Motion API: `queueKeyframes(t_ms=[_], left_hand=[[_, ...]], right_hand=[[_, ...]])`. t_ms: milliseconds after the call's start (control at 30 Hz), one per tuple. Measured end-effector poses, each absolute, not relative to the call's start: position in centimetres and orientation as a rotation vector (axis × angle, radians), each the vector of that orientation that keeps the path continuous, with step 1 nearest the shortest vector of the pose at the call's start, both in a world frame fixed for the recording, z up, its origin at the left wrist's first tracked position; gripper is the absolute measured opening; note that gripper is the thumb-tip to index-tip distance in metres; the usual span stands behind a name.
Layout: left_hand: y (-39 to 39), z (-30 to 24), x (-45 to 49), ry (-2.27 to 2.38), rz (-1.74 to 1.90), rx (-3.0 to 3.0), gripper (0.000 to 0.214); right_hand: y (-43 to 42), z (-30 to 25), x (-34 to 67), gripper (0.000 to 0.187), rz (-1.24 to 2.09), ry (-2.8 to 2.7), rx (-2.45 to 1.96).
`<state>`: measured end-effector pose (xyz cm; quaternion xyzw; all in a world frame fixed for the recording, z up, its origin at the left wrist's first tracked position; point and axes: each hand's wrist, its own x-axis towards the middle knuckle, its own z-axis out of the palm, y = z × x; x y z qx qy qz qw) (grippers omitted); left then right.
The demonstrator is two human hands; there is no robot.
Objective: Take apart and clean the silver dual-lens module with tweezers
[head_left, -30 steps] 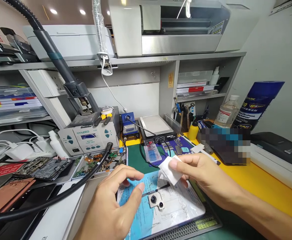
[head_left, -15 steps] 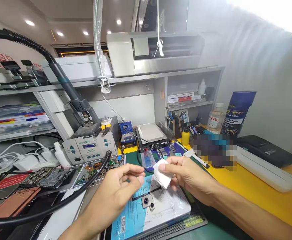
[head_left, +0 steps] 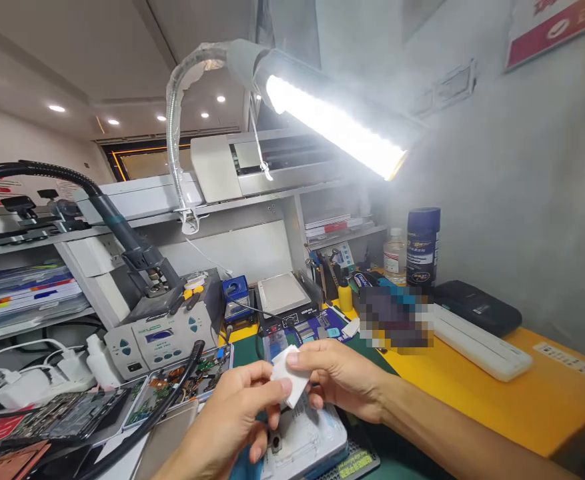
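Observation:
A small folded white wipe (head_left: 292, 381) is pinched between both hands, above a blue and white box (head_left: 317, 433). My left hand (head_left: 242, 407) grips its lower left edge with thumb and fingers. On the upper right side, my right hand (head_left: 345, 377) holds it between thumb and fingers. Beneath my left fingers, part of a phone camera module (head_left: 275, 441) shows on the box; the rest of it is hidden by the hand.
A glowing lamp (head_left: 337, 120) hangs overhead. Left are a hot-air station (head_left: 159, 340), a black hose (head_left: 172, 393) and a tray of circuit boards (head_left: 207, 367). Behind stands a heating plate (head_left: 283, 295); rightward are a yellow bottle (head_left: 345, 298) and a spray can (head_left: 422, 247).
My left hand has come over to the white wipe and taken hold of it, now covering most of the camera module. The view has tilted up and turned right, bringing the lamp in.

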<state>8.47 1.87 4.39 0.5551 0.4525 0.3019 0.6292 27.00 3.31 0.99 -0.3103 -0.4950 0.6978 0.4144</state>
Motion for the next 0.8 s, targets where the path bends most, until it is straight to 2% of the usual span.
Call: queueKeyframes(t_ms=[600, 800], left_hand=[[2.4, 4.0, 5.6, 1.077, 0.784, 1.209, 0.046], [3.7, 4.8, 2.8, 1.167, 0.81, 1.405, 0.044]], right_hand=[[3.6, 1.1, 27.3, 0.012, 1.676, -1.452, -0.976], [4.7, 2.1, 29.1, 0.025, 1.353, -1.416, -1.095]])
